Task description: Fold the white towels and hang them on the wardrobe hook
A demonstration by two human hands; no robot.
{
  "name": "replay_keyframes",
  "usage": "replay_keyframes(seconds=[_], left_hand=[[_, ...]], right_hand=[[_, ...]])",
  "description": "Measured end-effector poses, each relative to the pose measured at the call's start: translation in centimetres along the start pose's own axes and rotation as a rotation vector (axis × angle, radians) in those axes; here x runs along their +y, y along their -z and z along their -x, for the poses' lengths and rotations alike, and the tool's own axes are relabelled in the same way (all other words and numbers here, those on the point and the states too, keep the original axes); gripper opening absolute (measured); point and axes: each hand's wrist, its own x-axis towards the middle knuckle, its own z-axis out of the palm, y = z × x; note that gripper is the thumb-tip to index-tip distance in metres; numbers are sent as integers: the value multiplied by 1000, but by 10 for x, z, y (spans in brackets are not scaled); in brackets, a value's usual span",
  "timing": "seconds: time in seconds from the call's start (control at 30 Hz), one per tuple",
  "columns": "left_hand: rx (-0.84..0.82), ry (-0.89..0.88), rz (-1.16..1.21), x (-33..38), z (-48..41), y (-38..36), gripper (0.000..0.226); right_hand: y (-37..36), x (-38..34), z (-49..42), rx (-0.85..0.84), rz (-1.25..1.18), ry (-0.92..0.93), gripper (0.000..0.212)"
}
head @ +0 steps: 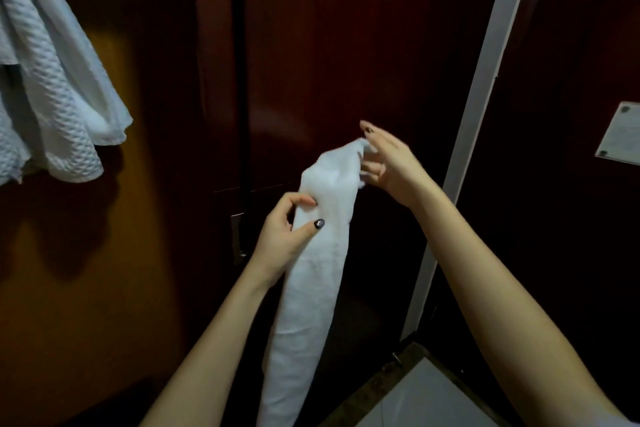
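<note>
A long white towel [311,284] hangs down in a narrow folded strip in front of the dark wardrobe doors [329,45]. My left hand [284,239] pinches its left edge near the top. My right hand [388,163] holds the towel's upper end, with the fingers partly spread. Another white towel [52,87], with a waffle texture, hangs at the upper left against the wooden side panel. The hook itself is hidden from me.
A metal latch [237,239] sits on the wardrobe door beside my left hand. A pale door frame strip [471,114] runs diagonally at the right. A small plaque [621,135] is mounted on the dark panel at far right. Light floor tiles [426,399] show at the bottom.
</note>
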Motion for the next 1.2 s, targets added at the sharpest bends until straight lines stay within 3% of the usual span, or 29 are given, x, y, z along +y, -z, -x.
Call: replay_keyframes(seconds=[0.13, 0.23, 0.37, 0.53, 0.7, 0.77, 0.87, 1.0, 1.07, 1.2], left_hand=[[-49, 43, 140, 23, -16, 10, 24], [-65, 91, 211, 40, -25, 26, 29], [-97, 166, 287, 63, -28, 52, 29], [-189, 206, 295, 103, -27, 85, 31], [-275, 247, 274, 137, -22, 112, 49], [-245, 235, 205, 146, -17, 122, 45], [-157, 175, 53, 152, -4, 138, 20], [-84, 139, -41, 154, 17, 150, 12], [-79, 91, -133, 156, 32, 148, 20], [129, -147, -676, 146, 72, 143, 49]], right_hand=[[-12, 26, 33, -35, -20, -175, 40], [-22, 31, 55, 11, 190, 69, 54], [-40, 22, 78, -18, 202, 477, 34], [-85, 15, 82, -258, 325, 595, 32], [-120, 14, 84, -125, 448, 738, 27], [-130, 9, 86, -89, 491, 835, 24], [-144, 0, 92, -42, 560, 970, 25], [-167, -12, 105, -85, 630, 1031, 29], [-180, -15, 112, -93, 653, 1001, 28], [-201, -15, 126, -91, 726, 909, 29]])
